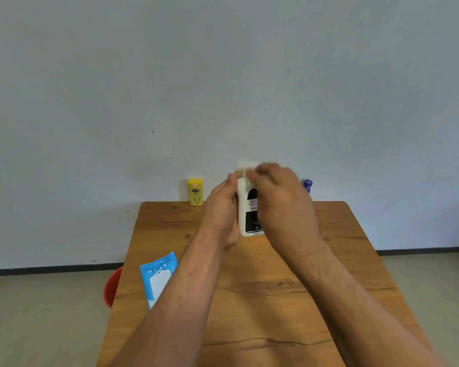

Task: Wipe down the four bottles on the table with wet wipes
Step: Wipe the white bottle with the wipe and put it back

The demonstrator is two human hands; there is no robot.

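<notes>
My left hand (220, 207) grips a white bottle with a black label (247, 210), held upright above the middle of the wooden table (276, 287). My right hand (281, 200) holds a white wet wipe (245, 166) against the top of that bottle; the hand is blurred. A yellow bottle (195, 192) stands at the table's far edge to the left. A blue bottle (307, 184) peeks out behind my right hand at the far right. A small yellowish cap (237, 172) shows behind the white bottle; the rest of that item is hidden.
A blue pack of wet wipes (157, 276) lies near the table's left edge, partly under my left forearm. A red bucket (112, 287) sits on the floor left of the table. A pale wall stands close behind the table.
</notes>
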